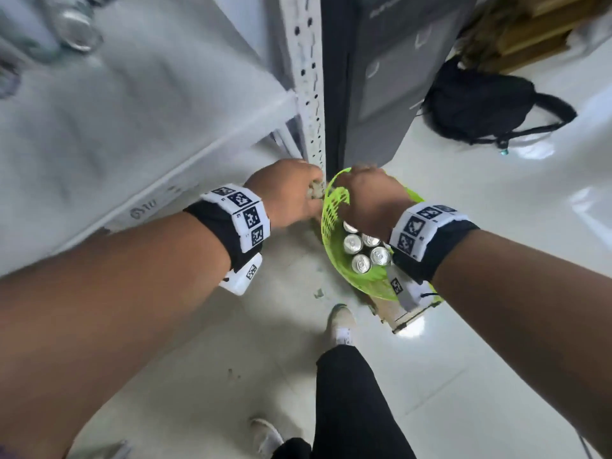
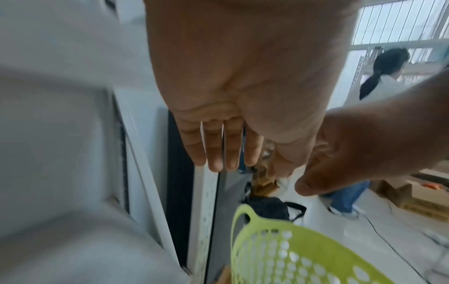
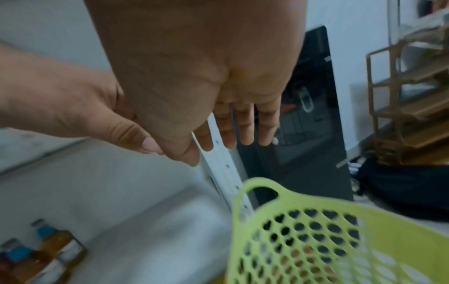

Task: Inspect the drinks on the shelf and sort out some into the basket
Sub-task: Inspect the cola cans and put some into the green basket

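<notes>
A lime-green perforated basket [image 1: 331,207] sits low by the shelf's corner post, with several silver cans [image 1: 361,253] standing upright in it. My left hand [image 1: 298,190] and right hand [image 1: 367,193] hover side by side over the basket's far handle. In the left wrist view the left hand [image 2: 218,149] has straight fingers and holds nothing above the basket [image 2: 291,255]. The right hand [image 3: 238,130] is likewise straight-fingered and empty over the basket [image 3: 316,240]. One can [image 1: 77,31] shows blurred on the upper shelf. Amber bottles with blue caps [image 3: 48,255] stand on a lower shelf.
The white perforated shelf post [image 1: 309,77] rises just behind the hands, next to a dark cabinet [image 1: 381,77]. A black backpack [image 1: 480,104] lies on the floor at right. The basket rests on a box [image 1: 407,313]. Another person [image 2: 383,76] stands beyond. A wooden rack [image 3: 408,96] stands at right.
</notes>
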### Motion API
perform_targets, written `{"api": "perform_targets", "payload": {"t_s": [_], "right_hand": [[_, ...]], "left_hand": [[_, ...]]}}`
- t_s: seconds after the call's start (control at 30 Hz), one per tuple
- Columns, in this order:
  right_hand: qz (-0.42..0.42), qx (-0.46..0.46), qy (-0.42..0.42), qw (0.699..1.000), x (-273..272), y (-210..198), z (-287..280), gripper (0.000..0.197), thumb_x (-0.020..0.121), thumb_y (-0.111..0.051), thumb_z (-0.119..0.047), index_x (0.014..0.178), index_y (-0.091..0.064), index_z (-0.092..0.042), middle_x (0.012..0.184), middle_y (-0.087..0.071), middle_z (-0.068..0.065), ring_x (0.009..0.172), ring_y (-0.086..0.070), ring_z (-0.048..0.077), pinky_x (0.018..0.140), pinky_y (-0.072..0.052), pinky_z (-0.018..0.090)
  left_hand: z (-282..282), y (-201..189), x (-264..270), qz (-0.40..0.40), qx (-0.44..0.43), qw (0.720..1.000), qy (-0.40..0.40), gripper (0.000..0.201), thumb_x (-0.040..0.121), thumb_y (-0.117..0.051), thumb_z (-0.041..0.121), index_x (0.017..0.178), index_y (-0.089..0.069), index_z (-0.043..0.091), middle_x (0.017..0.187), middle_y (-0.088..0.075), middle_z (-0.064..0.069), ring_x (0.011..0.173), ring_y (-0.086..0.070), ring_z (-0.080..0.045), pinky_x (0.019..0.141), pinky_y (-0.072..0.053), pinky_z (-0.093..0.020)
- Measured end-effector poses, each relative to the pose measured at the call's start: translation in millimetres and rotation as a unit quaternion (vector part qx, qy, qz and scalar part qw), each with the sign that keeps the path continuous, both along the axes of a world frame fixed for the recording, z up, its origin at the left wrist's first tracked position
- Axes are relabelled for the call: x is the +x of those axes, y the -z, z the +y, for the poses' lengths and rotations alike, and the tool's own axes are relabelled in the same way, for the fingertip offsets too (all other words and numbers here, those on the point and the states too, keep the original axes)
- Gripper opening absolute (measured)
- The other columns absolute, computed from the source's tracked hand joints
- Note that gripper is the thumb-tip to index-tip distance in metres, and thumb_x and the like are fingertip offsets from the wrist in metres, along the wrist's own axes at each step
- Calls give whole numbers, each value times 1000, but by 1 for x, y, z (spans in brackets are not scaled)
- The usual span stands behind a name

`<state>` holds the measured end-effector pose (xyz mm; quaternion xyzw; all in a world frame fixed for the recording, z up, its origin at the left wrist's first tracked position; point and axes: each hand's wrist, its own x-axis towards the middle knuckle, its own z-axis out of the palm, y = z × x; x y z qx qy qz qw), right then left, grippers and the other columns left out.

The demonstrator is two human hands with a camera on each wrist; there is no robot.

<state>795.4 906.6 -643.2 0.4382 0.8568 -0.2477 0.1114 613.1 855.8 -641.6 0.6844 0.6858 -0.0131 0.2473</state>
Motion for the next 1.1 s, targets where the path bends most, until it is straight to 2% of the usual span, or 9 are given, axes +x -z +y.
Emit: {"api": "perform_targets", "payload": {"t_s": [0.2,0.4,0.53,0.57,0.63,0.77,0.9,1.0,1.1], "right_hand": [[112,56,-49,991,-68,-154,-103,46,94,-65,-37,136,-63,-18,125,-63,12,118,-59,33,100,-50,40],[217,150,-96,960,-152,-290,-224,44,93,-70,-40,132,-66,-20,124,-66,8,113,-63,26,98,-48,33],[270,207,-132,931,-203,-367,-293,38,91,-72,-34,123,-71,-15,116,-70,12,110,-65,31,96,-50,36],[285,221,-146,921,-217,-387,-311,34,90,-72,-33,118,-72,-14,111,-70,14,106,-65,33,93,-51,39],[297,238,-168,909,-241,-418,-336,33,90,-70,-35,116,-72,-15,110,-68,13,103,-64,34,90,-53,41],[315,277,-209,883,-286,-474,-373,42,90,-68,-39,126,-67,-19,119,-66,10,111,-62,29,93,-52,39],[345,314,-237,852,-327,-521,-383,38,89,-68,-36,122,-69,-17,116,-68,9,107,-63,28,90,-52,38],[365,334,-258,830,-355,-551,-377,26,87,-68,-31,105,-71,-13,96,-65,8,92,-63,31,77,-50,36],[374,349,-272,815,-388,-575,-359,24,87,-69,-31,101,-70,-10,92,-62,11,89,-61,35,75,-47,36]], "left_hand": [[-121,-163,-80,-7,81,994,-76,46,95,-75,49,131,-72,21,131,-72,-2,121,-65,-24,103,-49,-34],[-283,-322,-156,53,179,974,-124,44,99,-69,53,131,-72,22,130,-71,0,120,-64,-22,101,-50,-35],[-374,-407,-193,75,230,955,-171,30,98,-71,46,116,-75,22,93,-75,4,83,-73,-18,70,-58,-24],[-396,-428,-203,79,246,949,-182,29,97,-71,46,115,-75,23,93,-76,4,82,-74,-19,70,-61,-28],[-424,-459,-219,118,283,933,-189,34,95,-73,48,118,-77,24,110,-76,1,98,-69,-19,86,-56,-33],[-466,-518,-253,182,319,910,-192,40,96,-71,51,124,-74,23,122,-72,2,108,-62,-18,96,-53,-37],[-480,-563,-283,220,335,890,-217,35,96,-69,49,118,-76,22,116,-74,2,106,-65,-20,90,-51,-35],[-479,-586,-299,250,338,877,-234,31,95,-68,46,106,-76,19,101,-73,-2,96,-66,-27,86,-54,-40],[-471,-601,-319,268,342,863,-258,34,94,-69,48,109,-77,18,107,-75,-3,101,-67,-28,90,-55,-41]]}}
